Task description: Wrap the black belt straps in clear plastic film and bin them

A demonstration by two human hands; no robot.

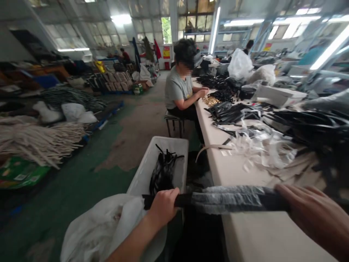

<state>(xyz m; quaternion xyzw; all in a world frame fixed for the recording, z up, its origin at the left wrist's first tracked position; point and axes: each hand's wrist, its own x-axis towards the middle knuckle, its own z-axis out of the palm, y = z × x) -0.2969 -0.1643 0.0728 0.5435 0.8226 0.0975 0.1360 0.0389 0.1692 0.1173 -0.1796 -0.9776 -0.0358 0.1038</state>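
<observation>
A long bundle of black strips (pixel 268 199), partly wrapped in clear plastic film (pixel 227 199), stretches level between my two hands. My left hand (pixel 165 205) is closed around its left end, above the rim of a white bin. At the other end, over the table, my right hand (pixel 305 205) grips the bundle, with its fingers partly hidden. Below and beyond my left hand, the white plastic bin (pixel 141 171) holds loose black strips (pixel 163 169). A white sack (pixel 95 225) bulges beside my left forearm.
On the long pale table (pixel 226 171) lie crumpled clear plastic strips (pixel 272 147), black strips (pixel 234 112) and small gold-coloured pieces (pixel 211 100). A seated co-worker (pixel 178 85) works at the table's left edge. Bundles of beige strips (pixel 40 138) lie on the left.
</observation>
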